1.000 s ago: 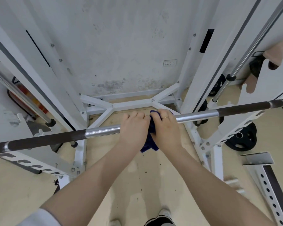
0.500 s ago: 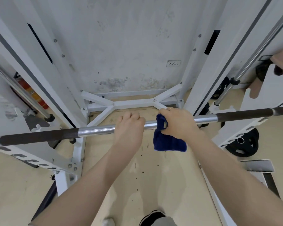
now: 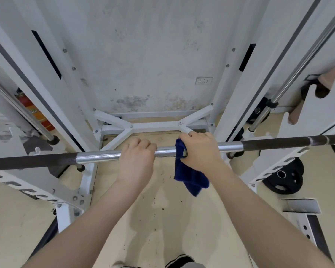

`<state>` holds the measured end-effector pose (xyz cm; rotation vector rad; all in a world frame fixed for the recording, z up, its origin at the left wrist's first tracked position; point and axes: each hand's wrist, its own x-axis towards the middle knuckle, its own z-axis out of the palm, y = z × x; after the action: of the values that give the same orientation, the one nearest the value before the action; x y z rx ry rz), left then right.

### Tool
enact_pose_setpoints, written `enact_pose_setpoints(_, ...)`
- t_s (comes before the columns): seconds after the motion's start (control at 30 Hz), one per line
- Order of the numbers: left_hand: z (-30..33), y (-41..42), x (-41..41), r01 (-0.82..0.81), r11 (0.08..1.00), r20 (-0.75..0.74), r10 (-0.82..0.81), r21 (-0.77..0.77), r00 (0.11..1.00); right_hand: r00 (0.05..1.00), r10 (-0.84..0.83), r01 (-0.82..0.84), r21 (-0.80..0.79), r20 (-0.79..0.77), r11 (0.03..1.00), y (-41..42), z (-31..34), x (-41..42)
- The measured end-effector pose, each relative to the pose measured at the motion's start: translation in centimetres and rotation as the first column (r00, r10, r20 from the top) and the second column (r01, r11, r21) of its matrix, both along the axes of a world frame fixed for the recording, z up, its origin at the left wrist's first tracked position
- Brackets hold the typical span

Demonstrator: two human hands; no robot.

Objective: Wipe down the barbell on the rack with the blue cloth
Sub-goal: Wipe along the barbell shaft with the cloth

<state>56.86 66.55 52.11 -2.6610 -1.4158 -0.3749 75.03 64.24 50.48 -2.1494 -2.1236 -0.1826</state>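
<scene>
Barbell (image 3: 275,143): sits on rack (image 3: 275,167)
Right hand (image 3: 200,151): clamps blue cloth (image 3: 190,176) round bar
Left hand (image 3: 136,157): wraps bare steel
Risk: dangling cloth could slip free mid-stroke

One barbell (image 3: 97,158), one blue cloth (image 3: 190,176), two hands, one weight plate (image 3: 284,178).

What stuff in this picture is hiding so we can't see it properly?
All in the head view:
- Both ends of the barbell: cut off by the picture's edges.
- The bar under the left hand and right hand: covered by the fingers.
- The part of the blue cloth round the bar: hidden by the right hand.
- The red canister: mostly behind the rack.
</scene>
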Motion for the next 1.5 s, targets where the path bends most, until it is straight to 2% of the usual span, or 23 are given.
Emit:
enact_pose_setpoints(0.07, -0.1, 0.2, 0.1, -0.002, 1.000, 0.017, 0.002, 0.013, 1.000, 0.998, -0.054, 0.048, 0.181, 0.028, 0.982, -1.6, -2.1, -0.6)
enact_pose_setpoints(0.13, 0.0, 0.3, 0.1, 0.000, 1.000, 0.021, -0.001, 0.029, 1.000, 0.996, -0.014, -0.009, 0.250, 0.090, 0.968, -2.5, -2.4, 0.1)
enact_pose_setpoints(0.2, 0.0, 0.3, 0.0, 0.007, 1.000, 0.037, -0.008, 0.016, 0.999, 0.990, -0.011, -0.021, 0.222, 0.141, 0.975, -2.5, -1.5, 2.7)
enact_pose_setpoints(0.33, -0.2, 0.3, -0.2, 0.000, 1.000, 0.092, 0.001, -0.014, 0.996, 0.982, -0.143, 0.129, 0.111, 0.123, 0.985, -2.6, -0.5, 6.9)
enact_pose_setpoints(0.47, -0.4, -0.8, 0.8, -0.088, 0.996, 0.089, 0.091, -0.034, 0.992, 0.953, -0.298, 0.285, 0.189, 0.045, 0.940, -2.9, -1.8, 3.4)
enact_pose_setpoints(0.53, -0.4, -1.3, 1.8, -0.104, 0.994, 0.095, 0.108, -0.046, 0.990, 0.973, -0.227, 0.210, 0.282, 0.029, 0.936, -3.1, -2.8, 1.7)
enact_pose_setpoints(0.6, -0.4, -1.5, 2.9, -0.087, 0.994, 0.124, 0.095, -0.065, 0.988, 0.993, -0.092, 0.061, 0.348, 0.074, 0.936, -3.3, -3.4, 1.8)
enact_pose_setpoints(0.7, -0.5, -1.7, 4.4, 0.023, 0.996, 0.174, -0.008, -0.083, 0.985, 0.986, 0.063, -0.105, 0.286, 0.153, 0.952, -3.7, -2.8, 5.3)
enact_pose_setpoints(0.83, -0.5, -1.9, 6.8, 0.151, 0.978, 0.157, -0.128, -0.147, 0.979, 0.984, -0.121, 0.091, 0.218, 0.129, 0.972, -5.5, -1.3, 10.3)
enact_pose_setpoints(0.9, -0.2, -1.8, 8.3, 0.150, 0.963, 0.152, -0.118, -0.222, 0.981, 0.974, -0.207, 0.189, 0.164, 0.098, 0.968, -5.7, -1.4, 10.5)
enact_pose_setpoints(1.0, 0.3, -1.9, 10.1, 0.138, 0.953, 0.196, -0.086, -0.270, 0.977, 0.959, -0.267, 0.244, 0.205, 0.096, 0.948, -5.4, -2.1, 8.7)
enact_pose_setpoints(1.13, 0.1, -2.5, 11.1, 0.100, 0.951, 0.163, -0.054, -0.292, 0.985, 0.972, -0.158, 0.118, 0.220, 0.174, 0.968, -6.0, -3.5, 7.4)
enact_pose_setpoints(1.2, -0.1, -2.4, 11.3, 0.088, 0.952, 0.126, -0.052, -0.295, 0.991, 0.984, -0.086, 0.048, 0.232, 0.157, 0.972, -5.6, -2.7, 8.6)
enact_pose_setpoints(1.23, -0.1, -2.1, 11.3, 0.088, 0.949, 0.121, -0.053, -0.303, 0.991, 0.993, -0.050, 0.027, 0.195, 0.112, 0.980, -5.2, -1.8, 9.4)
enact_pose_setpoints(1.3, 0.1, -1.8, 11.3, 0.094, 0.943, 0.122, -0.058, -0.320, 0.991, 0.999, -0.013, 0.012, -0.026, -0.039, 1.000, -3.9, 0.7, 11.0)
enact_pose_setpoints(1.37, 0.3, -1.8, 11.3, 0.081, 0.946, 0.103, -0.051, -0.313, 0.993, 0.982, -0.087, 0.052, -0.202, -0.167, 0.978, -2.9, 2.0, 11.9)
enact_pose_setpoints(1.43, 0.3, -2.1, 11.4, 0.057, 0.954, 0.110, -0.026, -0.295, 0.994, 0.971, -0.155, 0.125, -0.166, -0.181, 0.978, -2.8, 2.1, 11.5)
enact_pose_setpoints(1.5, 0.0, -2.4, 11.4, 0.033, 0.959, 0.123, 0.002, -0.282, 0.992, 0.983, -0.181, 0.180, -0.029, -0.042, 0.983, -3.7, 0.9, 10.4)
